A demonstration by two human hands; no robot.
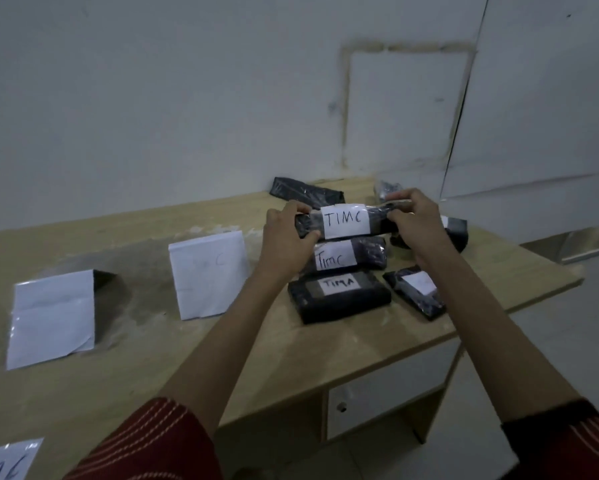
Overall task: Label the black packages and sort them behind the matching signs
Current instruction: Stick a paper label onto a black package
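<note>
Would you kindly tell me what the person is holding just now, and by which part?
A black package labelled TIMC, held by its two ends: the left hand grips the left end, the right hand pinches the right end.

The person wears a dark red top with thin pale stitched lines running along each sleeve. The left sleeve point(145, 445) sits at 7 o'clock, the right sleeve point(568, 441) at 5 o'clock, darker at its cuff; the forearms are bare to the left hand point(284, 239) and right hand point(417, 220).
</note>
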